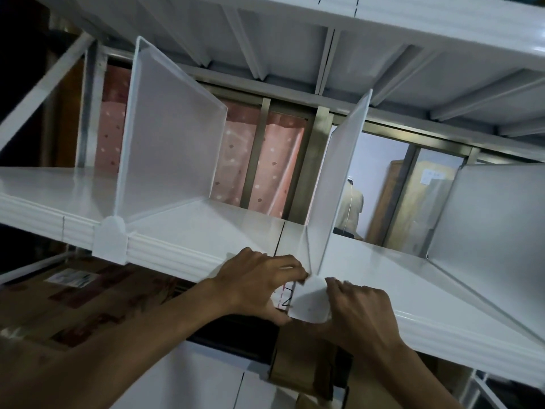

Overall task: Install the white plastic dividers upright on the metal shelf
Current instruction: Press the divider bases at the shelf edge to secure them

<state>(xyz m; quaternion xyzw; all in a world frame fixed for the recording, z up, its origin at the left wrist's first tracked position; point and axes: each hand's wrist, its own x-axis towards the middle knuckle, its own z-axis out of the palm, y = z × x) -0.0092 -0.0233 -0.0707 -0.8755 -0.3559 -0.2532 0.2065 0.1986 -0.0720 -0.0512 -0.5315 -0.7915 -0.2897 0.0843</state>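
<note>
A white metal shelf [206,228] runs across the view, tilted by the wide lens, with the ribbed underside of a higher shelf [295,39] above it. Three white plastic dividers stand upright on it: the left divider [171,137], clipped over the front lip; the middle divider [336,184]; and the right divider [486,219], partly cut off. Both hands grip the middle divider's front clip [311,302] at the shelf edge, the left hand [259,284] pinching its left side and the right hand [359,311] closed on its right side. Behind the shelf hangs a pink dotted curtain [265,160] beside a metal window frame [312,160]. Cardboard boxes [76,305] sit below, dim and somewhat blurred.
</note>
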